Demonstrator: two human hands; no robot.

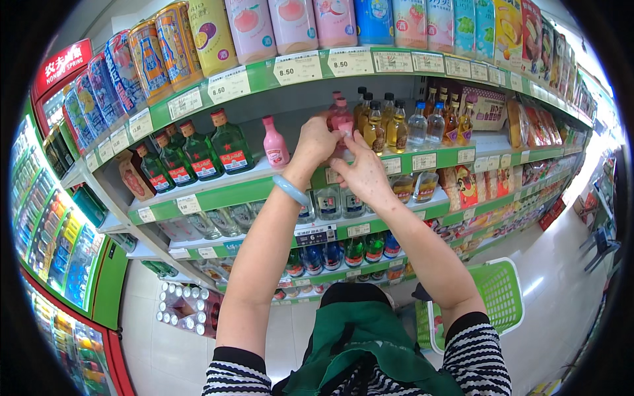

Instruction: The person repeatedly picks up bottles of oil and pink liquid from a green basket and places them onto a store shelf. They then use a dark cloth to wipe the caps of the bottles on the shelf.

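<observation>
Small pink glass bottles stand on the middle shelf where my hands meet. My left hand, with a pale blue bangle on its wrist, curls its fingers around one of them at the front. Against that same bottle rest the fingertips of my right hand, its thumb lower down; whether it grips is partly hidden. Apart to the left, another pink bottle stands upright with its label outward. Small bottles of amber liquor crowd close on the right, beside clear bottles with blue caps.
Green liquor bottles line the shelf's left part. Cans fill the shelf above, over a green price rail. On the floor are a green basket at right and wrapped cans at left. A drinks fridge stands left.
</observation>
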